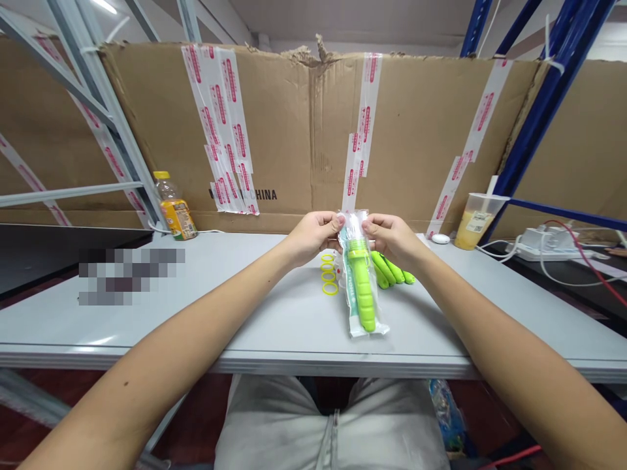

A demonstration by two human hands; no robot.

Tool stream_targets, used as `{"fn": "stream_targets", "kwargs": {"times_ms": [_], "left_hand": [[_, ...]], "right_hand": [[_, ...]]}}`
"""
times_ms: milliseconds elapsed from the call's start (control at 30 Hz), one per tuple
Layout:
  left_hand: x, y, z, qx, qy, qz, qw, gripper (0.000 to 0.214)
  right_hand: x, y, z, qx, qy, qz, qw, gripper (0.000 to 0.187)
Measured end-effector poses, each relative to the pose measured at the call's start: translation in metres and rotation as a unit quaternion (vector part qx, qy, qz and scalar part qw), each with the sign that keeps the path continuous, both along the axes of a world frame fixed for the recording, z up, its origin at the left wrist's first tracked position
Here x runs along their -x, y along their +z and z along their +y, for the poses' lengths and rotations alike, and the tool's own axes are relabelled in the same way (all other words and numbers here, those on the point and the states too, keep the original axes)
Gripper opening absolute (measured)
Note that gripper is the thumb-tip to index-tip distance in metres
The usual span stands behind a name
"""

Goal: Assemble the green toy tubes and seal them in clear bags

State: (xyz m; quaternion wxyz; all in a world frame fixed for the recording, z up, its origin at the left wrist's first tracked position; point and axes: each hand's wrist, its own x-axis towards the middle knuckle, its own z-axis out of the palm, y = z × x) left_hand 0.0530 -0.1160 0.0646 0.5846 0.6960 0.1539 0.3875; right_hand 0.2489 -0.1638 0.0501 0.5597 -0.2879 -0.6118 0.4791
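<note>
The left hand is closed in a pinch, thumb against fingers, on the upper left edge of a clear plastic bag. The right hand grips the upper right edge of the same bag in a matching pinch. The bag is held between the two hands, with its lower end extending below both, toward the body. It contains a bright green handle with a ribbed grip; the clear section above the handle sits level with the fingertips. Whether the lower end of the bag touches the tabletop cannot be determined.

Yellow rings lie in a row on the tabletop, just below the fingers of the left hand. Loose green handles lie side by side just below the right hand, partly covered by the bag. Clear parts between the rings and the bag are mostly hidden.

Well to the left of the left hand stands a bottle with a yellow cap. To the right of the right hand are a small white oval object and, beyond it, a plastic cup with a straw. A power strip lies farther right. A cardboard panel stands behind both hands.
</note>
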Motion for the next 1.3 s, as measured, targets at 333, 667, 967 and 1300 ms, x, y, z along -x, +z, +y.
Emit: {"fn": "stream_targets", "kwargs": {"times_ms": [333, 667, 967, 1300], "left_hand": [[0.007, 0.004, 0.000, 0.007, -0.028, 0.023, 0.999, 0.045], [0.062, 0.037, 0.065, 0.056, 0.214, -0.278, 0.935, 0.008], [0.117, -0.020, 0.128, 0.144, 0.412, -0.191, 0.879, 0.012], [0.120, -0.055, 0.156, 0.080, 0.515, 0.011, 0.853, 0.014]], "right_hand": [[0.001, 0.003, -0.006, 0.012, 0.061, 0.012, 0.998, 0.028], [-0.007, 0.008, -0.003, 0.037, 0.001, 0.038, 0.999, 0.022], [-0.013, 0.006, 0.005, 0.052, -0.036, 0.041, 0.997, 0.026], [-0.011, -0.001, 0.007, 0.073, -0.008, -0.004, 0.997, 0.025]]}}
